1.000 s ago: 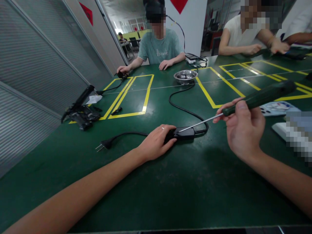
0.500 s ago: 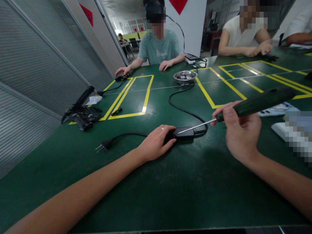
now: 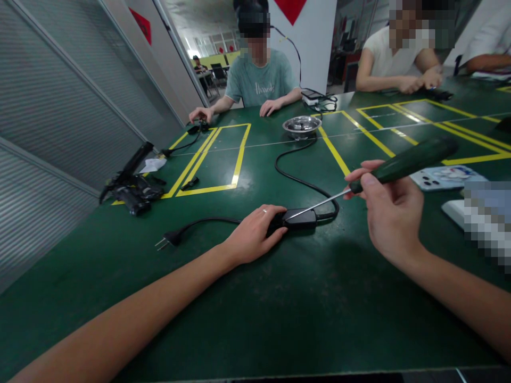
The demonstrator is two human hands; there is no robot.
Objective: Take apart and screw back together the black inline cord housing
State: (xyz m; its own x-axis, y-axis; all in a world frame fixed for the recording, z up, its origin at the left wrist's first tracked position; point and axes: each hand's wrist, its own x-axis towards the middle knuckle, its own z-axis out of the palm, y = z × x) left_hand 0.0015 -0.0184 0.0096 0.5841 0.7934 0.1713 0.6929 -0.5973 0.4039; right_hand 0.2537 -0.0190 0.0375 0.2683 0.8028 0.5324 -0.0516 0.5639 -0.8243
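Observation:
My left hand [image 3: 257,234] is closed round the left end of a black box [image 3: 301,218] lying on the green table [image 3: 255,314]. In my right hand [image 3: 393,213] is a screwdriver [image 3: 411,161] with a dark green handle, held slanting. Its thin metal shaft reaches down left to the top of the box, near my left fingertips. A cord with a two-pin plug [image 3: 172,238] runs out on the left. From the box's right end a thicker black cable [image 3: 293,180] curves back toward a metal bowl [image 3: 302,126].
Black parts [image 3: 133,189] lie in a heap at the left, near a small black piece [image 3: 190,183]. At the right are a phone [image 3: 429,179] and a pale object [image 3: 455,213]. Yellow tape marks the table. People sit across it, their hands on the tabletop.
The screwdriver handle in my right hand has swung a little left and down, while its tip stays on the box. My left hand keeps its hold.

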